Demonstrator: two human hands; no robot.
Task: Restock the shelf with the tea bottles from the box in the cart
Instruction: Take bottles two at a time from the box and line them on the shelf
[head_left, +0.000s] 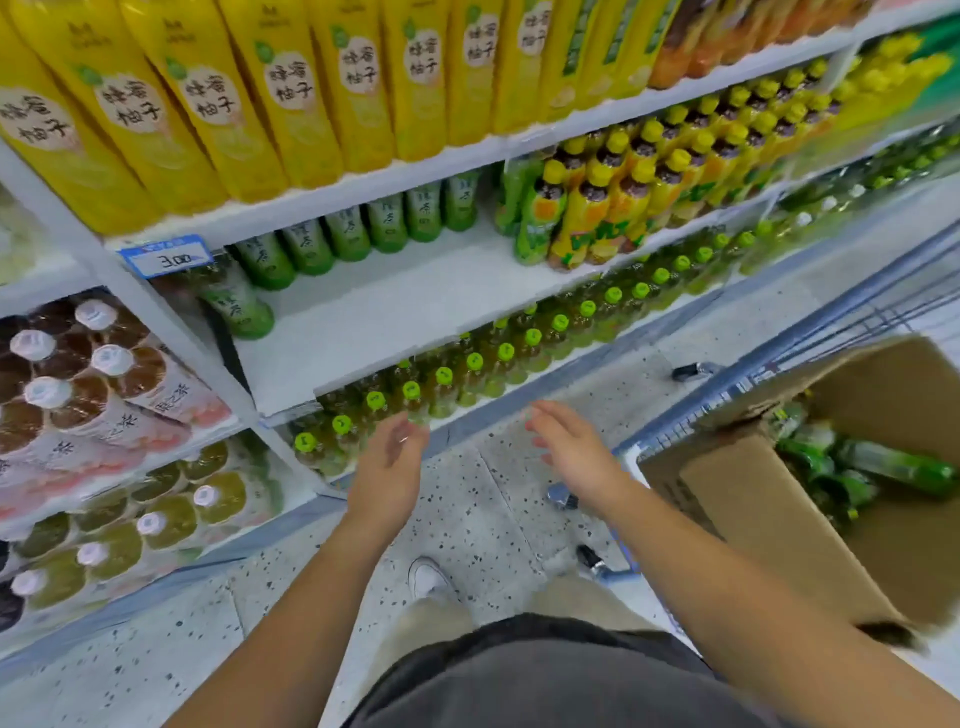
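The left hand (389, 467) and right hand (571, 447) are hovering empty, fingers relaxed, between the shelf (395, 312) and the cart (831, 312), so the next move is probably reaching into the box (779, 519), where the tea bottles (898, 465) are lying loose, and gripping one around its middle.

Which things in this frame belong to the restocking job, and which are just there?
Job: tea bottles in the box, cardboard box, cart, half-empty shelf, left hand, right hand, both empty.
Just there: tall yellow bottles above, yellow-capped bottles, white-capped bottles, price tag.
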